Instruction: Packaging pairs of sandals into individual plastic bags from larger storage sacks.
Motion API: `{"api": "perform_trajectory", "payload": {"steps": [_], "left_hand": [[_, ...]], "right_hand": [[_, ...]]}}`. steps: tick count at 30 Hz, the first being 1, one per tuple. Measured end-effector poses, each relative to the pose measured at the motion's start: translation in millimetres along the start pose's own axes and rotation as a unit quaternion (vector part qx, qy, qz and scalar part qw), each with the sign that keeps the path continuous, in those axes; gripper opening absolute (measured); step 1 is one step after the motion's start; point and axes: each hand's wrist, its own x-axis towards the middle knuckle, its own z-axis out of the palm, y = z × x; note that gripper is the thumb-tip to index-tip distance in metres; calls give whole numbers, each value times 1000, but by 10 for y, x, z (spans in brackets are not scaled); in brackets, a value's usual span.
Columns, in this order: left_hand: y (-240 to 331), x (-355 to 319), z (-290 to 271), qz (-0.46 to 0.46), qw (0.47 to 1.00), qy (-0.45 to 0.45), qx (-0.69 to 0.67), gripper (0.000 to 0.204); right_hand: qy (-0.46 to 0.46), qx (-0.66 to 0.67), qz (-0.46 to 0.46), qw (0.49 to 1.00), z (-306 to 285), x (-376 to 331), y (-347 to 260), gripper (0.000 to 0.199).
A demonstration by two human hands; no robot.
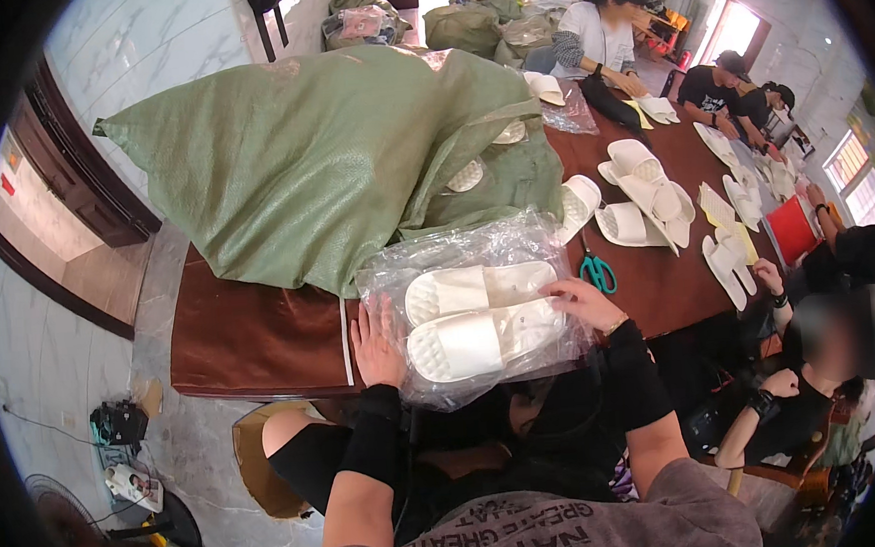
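Note:
A pair of white slippers [454,347] lies side by side on a clear plastic bag [383,277], or inside it; I cannot tell which. The bag rests at the table's near edge. My left hand [377,347] lies flat against the bag's left side, fingers stretched out. Over the right ends of the slippers, my right hand [590,304] reaches with its fingers extended, touching the bag or slipper there. Just beyond that hand lie scissors with teal handles [598,274].
A big green woven sack [281,173] covers the table's far left, with white slippers showing at its opening. More loose slippers [643,196] are piled right of it on the brown table [251,335]. Several people sit along the right side, near a red item [792,231].

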Motion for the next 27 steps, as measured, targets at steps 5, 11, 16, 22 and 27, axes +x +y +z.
{"api": "perform_trajectory", "payload": {"steps": [5, 11, 16, 22, 27], "left_hand": [[9, 41, -3, 1, 1000, -4, -17, 62], [19, 57, -50, -2, 1000, -20, 4, 61], [15, 71, 98, 48, 999, -2, 19, 56], [-349, -75, 147, 18, 998, -18, 57, 59], [-134, 6, 232, 33, 997, -47, 43, 61]], "right_hand": [[-6, 341, 51, 939, 37, 129, 193, 30], [-74, 100, 24, 992, 34, 153, 110, 25], [-15, 202, 4, 979, 18, 84, 243, 24], [195, 48, 65, 977, 275, 195, 401, 40], [213, -4, 140, 967, 223, 152, 512, 50]]}}
